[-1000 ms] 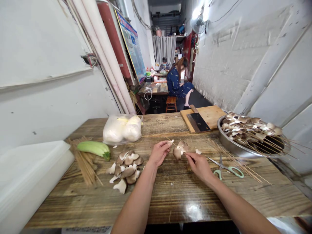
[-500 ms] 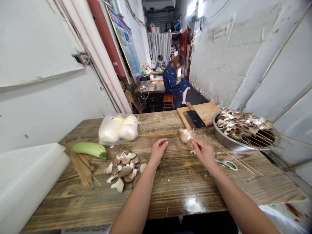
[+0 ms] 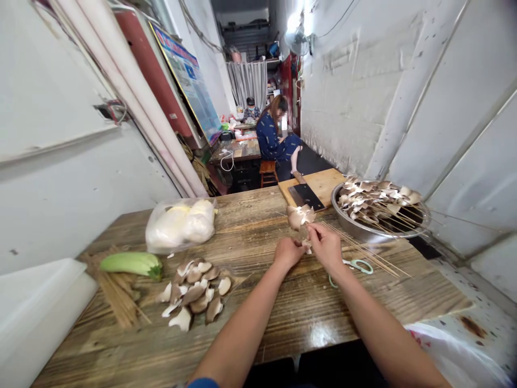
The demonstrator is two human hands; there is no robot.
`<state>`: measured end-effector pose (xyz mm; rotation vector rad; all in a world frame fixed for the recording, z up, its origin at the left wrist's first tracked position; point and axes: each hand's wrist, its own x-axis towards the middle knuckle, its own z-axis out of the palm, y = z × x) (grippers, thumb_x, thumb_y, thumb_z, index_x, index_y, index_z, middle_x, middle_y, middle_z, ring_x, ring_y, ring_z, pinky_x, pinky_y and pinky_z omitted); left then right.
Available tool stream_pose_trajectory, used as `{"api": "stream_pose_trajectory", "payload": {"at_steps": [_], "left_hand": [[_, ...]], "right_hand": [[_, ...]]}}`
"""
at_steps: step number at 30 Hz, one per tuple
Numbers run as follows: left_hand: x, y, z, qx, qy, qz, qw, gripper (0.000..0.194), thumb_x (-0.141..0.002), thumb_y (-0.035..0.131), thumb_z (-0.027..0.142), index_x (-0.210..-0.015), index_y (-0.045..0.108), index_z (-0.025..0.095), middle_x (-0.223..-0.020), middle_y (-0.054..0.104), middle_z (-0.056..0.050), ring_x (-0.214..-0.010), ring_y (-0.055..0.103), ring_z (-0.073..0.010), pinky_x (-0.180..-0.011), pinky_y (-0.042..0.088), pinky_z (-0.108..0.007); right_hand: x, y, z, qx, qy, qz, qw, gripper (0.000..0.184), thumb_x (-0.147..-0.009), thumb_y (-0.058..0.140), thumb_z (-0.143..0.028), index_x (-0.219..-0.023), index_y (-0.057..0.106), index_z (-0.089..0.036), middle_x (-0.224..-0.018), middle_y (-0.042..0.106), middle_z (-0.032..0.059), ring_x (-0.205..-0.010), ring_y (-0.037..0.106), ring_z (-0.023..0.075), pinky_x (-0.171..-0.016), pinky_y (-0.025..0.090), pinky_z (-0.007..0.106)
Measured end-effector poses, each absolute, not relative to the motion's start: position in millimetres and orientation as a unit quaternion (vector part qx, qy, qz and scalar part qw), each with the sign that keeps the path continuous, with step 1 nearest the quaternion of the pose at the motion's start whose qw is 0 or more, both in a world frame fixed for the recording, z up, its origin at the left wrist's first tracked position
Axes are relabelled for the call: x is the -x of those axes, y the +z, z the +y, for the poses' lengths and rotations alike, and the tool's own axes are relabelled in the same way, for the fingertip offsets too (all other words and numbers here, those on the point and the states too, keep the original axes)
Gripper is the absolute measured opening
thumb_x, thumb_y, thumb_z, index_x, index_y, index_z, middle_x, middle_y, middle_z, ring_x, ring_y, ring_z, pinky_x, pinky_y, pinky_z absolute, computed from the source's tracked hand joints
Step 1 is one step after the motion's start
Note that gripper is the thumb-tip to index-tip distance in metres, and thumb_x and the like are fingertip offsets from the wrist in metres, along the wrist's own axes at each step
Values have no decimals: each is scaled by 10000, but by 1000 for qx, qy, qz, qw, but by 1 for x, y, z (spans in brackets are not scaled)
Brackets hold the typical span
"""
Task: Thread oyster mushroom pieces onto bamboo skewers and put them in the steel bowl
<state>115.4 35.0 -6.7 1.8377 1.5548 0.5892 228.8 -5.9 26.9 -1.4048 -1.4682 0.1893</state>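
Observation:
In front of me, my right hand (image 3: 326, 247) is closed in a pinch just below a skewered oyster mushroom (image 3: 300, 216); the skewer itself is mostly hidden by the fingers and mushroom. Close on its left, my left hand (image 3: 288, 253) has its fingertips closed on a small mushroom piece (image 3: 307, 247). A heap of loose mushroom pieces (image 3: 194, 291) lies on the table to the left of my forearms. Scissors with pale green handles (image 3: 361, 266) lie partly under my right forearm, beside several bare bamboo skewers (image 3: 374, 254).
A metal basin (image 3: 351, 225) of skewered mushrooms stands at the right. Behind my hands, a cleaver (image 3: 309, 197) rests on a cutting board (image 3: 328, 183). Leftward are a plastic bag (image 3: 180, 226), a green gourd (image 3: 130, 264), more skewers (image 3: 121, 302) and a white container (image 3: 44, 318). A person (image 3: 274, 134) sits beyond.
My left hand has moved right, from open beside the table's middle to a pinch on the mushroom piece next to my right hand. The whole view has shifted slightly.

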Motion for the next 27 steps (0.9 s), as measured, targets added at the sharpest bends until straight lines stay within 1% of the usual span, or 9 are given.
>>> {"api": "stream_pose_trajectory", "payload": {"at_steps": [2, 5, 9, 11, 14, 17, 21, 24, 27], "left_hand": [[-117, -10, 38, -693, 242, 579, 355, 158, -613, 668, 311, -636, 671, 156, -604, 633, -36, -572, 545, -154, -557, 351, -254], [-108, -15, 38, -633, 339, 548, 430, 113, -616, 661, 240, -671, 660, 141, -633, 634, -24, -583, 540, -128, -581, 377, -243], [-71, -17, 36, -448, 435, 485, 613, 188, -612, 699, 273, -707, 621, 131, -562, 571, 12, -504, 492, -77, -535, 393, -216], [-48, -15, 37, -364, 477, 438, 669, 207, -596, 729, 245, -721, 611, 129, -608, 590, 4, -558, 536, -73, -580, 429, -206], [-16, -11, 40, -308, 555, 394, 665, 187, -603, 730, 154, -743, 609, 126, -721, 638, -25, -693, 598, -87, -697, 467, -211], [3, -9, 43, -270, 608, 381, 642, 146, -639, 687, 86, -752, 603, 127, -766, 656, -35, -752, 615, -98, -751, 474, -226], [12, -13, 45, -227, 622, 369, 652, 164, -663, 650, 60, -801, 603, 136, -754, 662, -34, -724, 617, -102, -711, 477, -230], [13, -14, 45, -219, 613, 352, 672, 171, -677, 654, 95, -833, 602, 143, -774, 663, -33, -706, 609, -100, -670, 472, -225], [15, -13, 45, -200, 611, 328, 692, 126, -691, 656, 133, -800, 596, 155, -798, 659, -20, -729, 604, -97, -664, 466, -221]], "right_hand": [[-228, 27, -6, 585, 74, -617, 522, 258, -837, 439, -259, -870, 672, -153, -678, 671, 46, -629, 608, 170, -612, 443, 253], [-228, 28, -7, 586, 71, -616, 522, 257, -838, 438, -252, -874, 674, -157, -699, 682, 48, -635, 613, 167, -611, 442, 247], [-226, 27, -9, 583, 69, -623, 517, 253, -845, 438, -251, -870, 675, -166, -673, 678, 38, -618, 615, 163, -601, 439, 242], [-222, 25, -11, 574, 69, -640, 505, 251, -848, 439, -252, -876, 674, -169, -685, 683, 42, -618, 617, 164, -599, 440, 243], [-214, 18, -14, 551, 76, -680, 478, 250, -854, 435, -253, -894, 673, -186, -745, 702, 49, -648, 633, 169, -617, 453, 247], [-207, 11, -16, 533, 88, -721, 433, 247, -853, 435, -238, -898, 675, -197, -801, 712, 52, -677, 646, 175, -639, 467, 256], [-202, 3, -18, 522, 98, -759, 377, 247, -855, 430, -217, -906, 670, -190, -851, 710, 58, -731, 653, 185, -678, 478, 271], [-200, 1, -18, 510, 102, -776, 357, 252, -867, 418, -216, -923, 661, -183, -888, 706, 65, -772, 652, 187, -708, 479, 279], [-198, -1, -19, 499, 105, -789, 342, 249, -873, 416, -216, -920, 659, -185, -888, 704, 66, -775, 649, 184, -708, 477, 275]]}}
